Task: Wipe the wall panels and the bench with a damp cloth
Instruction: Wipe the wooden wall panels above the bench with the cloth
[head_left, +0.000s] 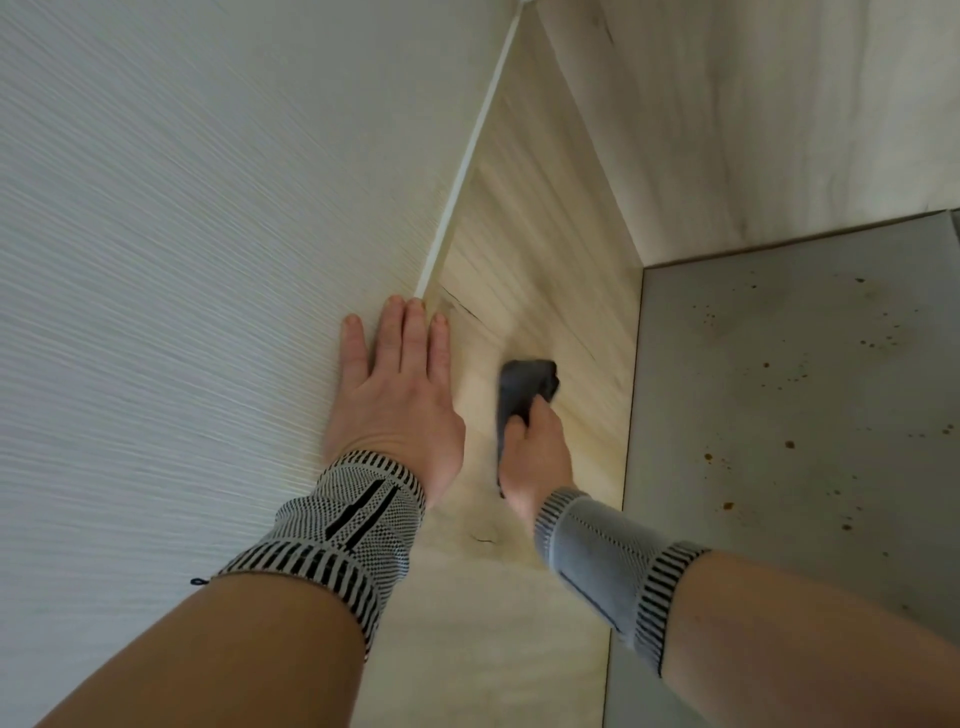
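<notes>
My right hand grips a dark grey cloth and holds it against a light wood-grain wall panel in the middle of the view. My left hand lies flat, fingers straight, on the white textured wall at the left, its fingertips close to the white corner trim. Both wrists wear knitted grey and black bands. The picture is streaked with motion blur.
A second wood-grain panel fills the upper right and meets the first in a corner. Below it lies a grey floor dotted with small brown specks. The wood panel shows thin dark cracks near my left fingertips and by my left wrist.
</notes>
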